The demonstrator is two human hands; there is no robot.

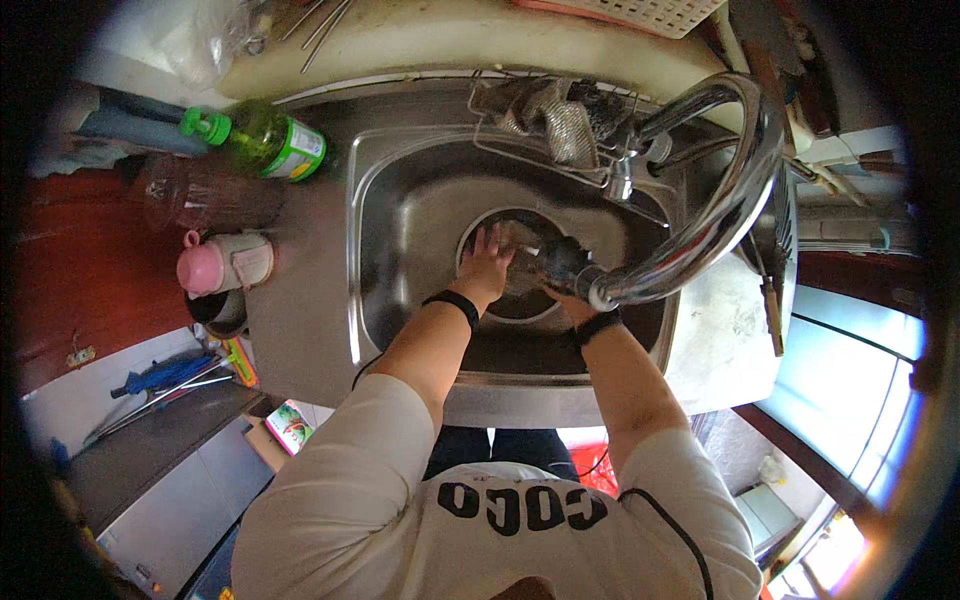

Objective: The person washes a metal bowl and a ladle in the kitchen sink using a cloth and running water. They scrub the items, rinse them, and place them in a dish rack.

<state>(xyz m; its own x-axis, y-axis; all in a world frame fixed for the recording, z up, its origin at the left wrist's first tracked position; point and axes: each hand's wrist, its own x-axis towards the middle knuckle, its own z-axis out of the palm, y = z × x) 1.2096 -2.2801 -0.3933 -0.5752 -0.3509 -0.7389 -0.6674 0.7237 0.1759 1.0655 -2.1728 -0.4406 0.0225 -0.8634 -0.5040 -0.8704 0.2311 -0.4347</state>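
Note:
Both hands reach into a stainless steel sink basin (pixel 420 225), over a round bowl (pixel 517 311) at its bottom. My left hand (pixel 487 266) has its fingers spread at the bowl's left side, beside something pale and blurred; whether it grips this is unclear. My right hand (pixel 562 294) is at the bowl's right side, mostly hidden by the black spray head (pixel 562 259) of the faucet. What its fingers touch cannot be seen. The curved chrome faucet (pixel 754 180) arches over the sink's right side. Dark bands circle both wrists.
A wire rack (pixel 540 161) with a mesh cloth (pixel 570 135) hangs at the basin's back edge. Left of the basin stand a green pump bottle (pixel 262 142) and a pink-lidded jug (pixel 225 262). A knife-like tool with a wooden handle (pixel 772 315) lies at the right.

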